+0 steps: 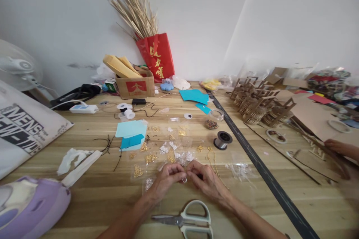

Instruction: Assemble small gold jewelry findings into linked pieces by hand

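Note:
My left hand (168, 180) pinches a small silvery ring (184, 180) between thumb and fingertips. Close against it, my right hand (206, 181) has its fingertips pressed together; whatever they grip is too small to make out. Just beyond both hands lie clear bags of gold findings (150, 158) and silvery pieces (182, 158). A gold chain (213, 160) trails beside my right hand. White-handled scissors (183, 219) lie nearest me, between my forearms. A spool of thin wire (223, 140) stands farther back to the right.
On the left are a purple-and-white appliance (36, 203) and a printed bag (28, 130). Teal paper (130, 129) lies behind the findings. A dark strip (260, 168) crosses the table; beyond it stand small woven baskets (252, 106) and another person's hand (342, 148).

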`<state>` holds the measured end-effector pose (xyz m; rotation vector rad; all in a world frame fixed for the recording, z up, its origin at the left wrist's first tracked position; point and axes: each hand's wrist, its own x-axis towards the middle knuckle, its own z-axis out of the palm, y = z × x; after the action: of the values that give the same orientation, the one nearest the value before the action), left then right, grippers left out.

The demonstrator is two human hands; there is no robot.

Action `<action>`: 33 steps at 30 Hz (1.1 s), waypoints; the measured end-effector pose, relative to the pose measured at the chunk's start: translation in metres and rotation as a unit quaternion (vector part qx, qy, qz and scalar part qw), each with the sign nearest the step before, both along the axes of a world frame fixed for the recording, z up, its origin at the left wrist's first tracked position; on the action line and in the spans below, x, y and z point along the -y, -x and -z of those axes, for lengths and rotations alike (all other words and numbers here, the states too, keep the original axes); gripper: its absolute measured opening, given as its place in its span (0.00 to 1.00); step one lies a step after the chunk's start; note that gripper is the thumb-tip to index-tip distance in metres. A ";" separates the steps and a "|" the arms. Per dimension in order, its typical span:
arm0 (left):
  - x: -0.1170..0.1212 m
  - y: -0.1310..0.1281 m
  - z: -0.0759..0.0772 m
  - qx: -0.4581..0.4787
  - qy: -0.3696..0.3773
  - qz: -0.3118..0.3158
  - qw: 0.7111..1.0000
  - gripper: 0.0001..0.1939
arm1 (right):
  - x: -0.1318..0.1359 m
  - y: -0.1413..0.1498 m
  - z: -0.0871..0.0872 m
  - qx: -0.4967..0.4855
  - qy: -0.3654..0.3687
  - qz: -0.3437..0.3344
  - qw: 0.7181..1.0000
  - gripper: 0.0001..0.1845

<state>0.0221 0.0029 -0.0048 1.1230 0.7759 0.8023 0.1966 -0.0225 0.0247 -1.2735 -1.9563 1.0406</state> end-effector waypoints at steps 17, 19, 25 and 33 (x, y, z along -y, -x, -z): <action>-0.001 0.000 0.002 -0.015 0.005 0.003 1.000 0.11 | -0.002 -0.005 0.001 -0.015 0.034 -0.019 0.999 0.10; -0.001 0.000 0.003 -0.021 0.004 0.006 1.000 0.12 | -0.002 -0.006 0.000 -0.012 0.033 -0.015 0.999 0.10; -0.001 0.000 0.003 -0.018 0.011 0.004 1.000 0.11 | -0.004 -0.008 0.005 -0.011 0.036 -0.023 0.999 0.09; -0.003 0.000 0.004 -0.029 0.015 0.003 0.999 0.10 | -0.005 -0.010 0.010 -0.006 0.027 -0.032 0.999 0.08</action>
<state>0.0225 0.0055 -0.0091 1.1257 0.8307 0.7525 0.2062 -0.0179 0.0147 -1.2379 -1.9841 1.1360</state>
